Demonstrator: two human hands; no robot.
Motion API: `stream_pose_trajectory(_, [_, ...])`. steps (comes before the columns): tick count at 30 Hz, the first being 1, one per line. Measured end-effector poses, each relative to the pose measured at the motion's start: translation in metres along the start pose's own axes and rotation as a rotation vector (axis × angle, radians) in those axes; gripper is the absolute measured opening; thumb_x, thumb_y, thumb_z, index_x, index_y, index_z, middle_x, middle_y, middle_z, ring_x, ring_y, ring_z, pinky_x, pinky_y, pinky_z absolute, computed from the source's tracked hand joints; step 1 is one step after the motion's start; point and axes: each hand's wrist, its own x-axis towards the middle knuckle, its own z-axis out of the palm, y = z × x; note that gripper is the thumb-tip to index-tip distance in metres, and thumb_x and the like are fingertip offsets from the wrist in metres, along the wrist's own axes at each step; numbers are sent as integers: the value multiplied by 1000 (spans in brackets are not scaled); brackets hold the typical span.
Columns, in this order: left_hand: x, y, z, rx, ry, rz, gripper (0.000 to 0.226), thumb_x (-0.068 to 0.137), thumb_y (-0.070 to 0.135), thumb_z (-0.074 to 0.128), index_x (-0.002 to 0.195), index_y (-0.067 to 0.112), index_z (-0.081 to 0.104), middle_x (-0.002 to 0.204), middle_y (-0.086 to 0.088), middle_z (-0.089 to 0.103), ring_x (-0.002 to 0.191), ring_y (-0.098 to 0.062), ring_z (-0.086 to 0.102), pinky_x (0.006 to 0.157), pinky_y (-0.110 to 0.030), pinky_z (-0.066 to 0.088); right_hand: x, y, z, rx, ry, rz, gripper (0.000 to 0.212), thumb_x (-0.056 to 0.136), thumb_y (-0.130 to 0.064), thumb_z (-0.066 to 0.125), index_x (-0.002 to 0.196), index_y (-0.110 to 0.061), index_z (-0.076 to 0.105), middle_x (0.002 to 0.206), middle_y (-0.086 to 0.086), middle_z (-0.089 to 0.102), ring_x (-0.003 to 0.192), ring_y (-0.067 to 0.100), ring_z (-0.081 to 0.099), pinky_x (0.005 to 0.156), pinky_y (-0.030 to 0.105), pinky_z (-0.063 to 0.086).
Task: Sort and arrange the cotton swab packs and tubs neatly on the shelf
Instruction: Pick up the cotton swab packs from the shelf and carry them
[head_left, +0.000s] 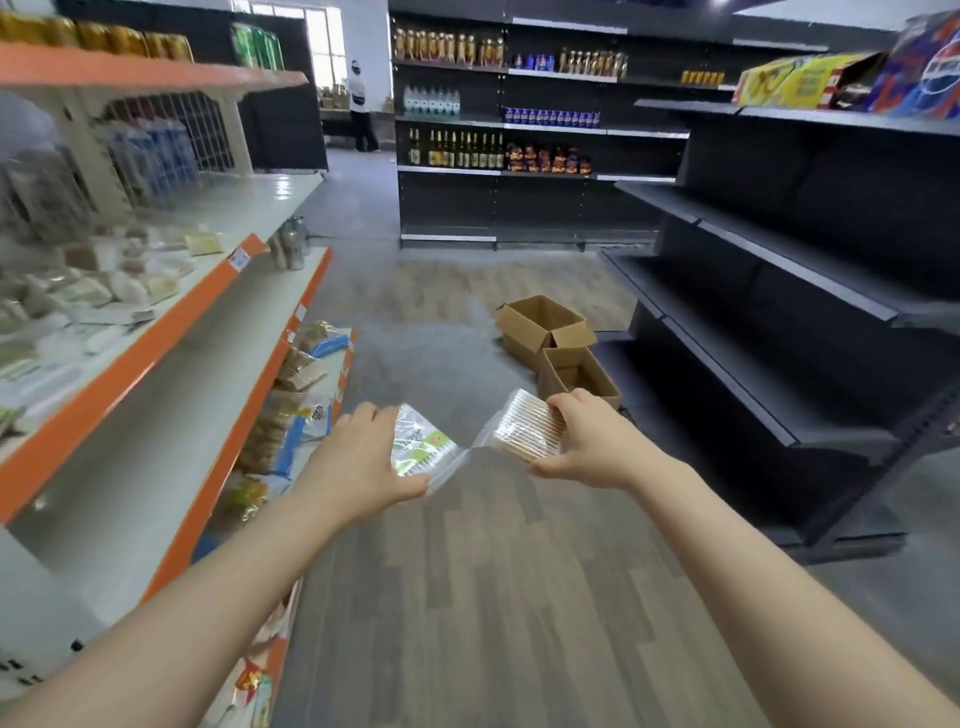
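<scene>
The goods on the white shelf (156, 291) at the left are smeared with blur, so no pack there can be told from a tub. The left hand (363, 457) covers part of its printed pack (421, 441), whose lettering is unreadable.

left hand (363, 457) gripping green-labelled pack (418, 441), right hand (592, 441) gripping swab pack (524, 428)

- We see glossy clear plastic on both swab packs (423, 441).
- We see matt brown cardboard boxes (543, 325).
- We see wood-grain flooring (493, 597).
- We see dark matt shelving (779, 291).
</scene>
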Motion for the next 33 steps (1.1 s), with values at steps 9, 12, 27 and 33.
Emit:
stream_pose_trajectory(9, [43, -27, 5, -23, 17, -113, 82, 77, 48, 63, 142, 13, 28, 136, -6, 39, 126, -21, 36, 99, -28, 33, 88, 1, 16, -7, -74, -124, 62, 70, -48, 71, 117, -14, 49, 105, 2, 48, 98, 18, 46, 79, 28, 40])
stream_pose_trajectory(12, [62, -44, 5, 5, 29, -160, 76, 77, 48, 62, 138, 13, 34, 129, -5, 42, 121, -21, 40, 95, -27, 35, 121, -6, 24, -10, -88, -166, 60, 71, -48, 71, 115, -13, 49, 106, 4, 49, 98, 19, 47, 78, 28, 39])
stream_pose_trajectory(27, [174, -160, -13, 47, 76, -319, 76, 75, 49, 63, 137, 15, 35, 122, -5, 44, 113, -22, 42, 92, -31, 40, 310, -79, 47, 10, -101, -355, 62, 69, -48, 72, 118, -17, 49, 105, 1, 48, 100, 18, 49, 79, 26, 41])
stream_pose_trajectory(33, [196, -207, -28, 60, 94, -416, 76, 77, 48, 63, 139, 14, 33, 128, -5, 42, 119, -22, 40, 91, -29, 39, 375, -124, 60, 15, -143, -462, 65, 70, -46, 72, 122, -14, 48, 113, 4, 50, 103, 18, 48, 87, 29, 44])
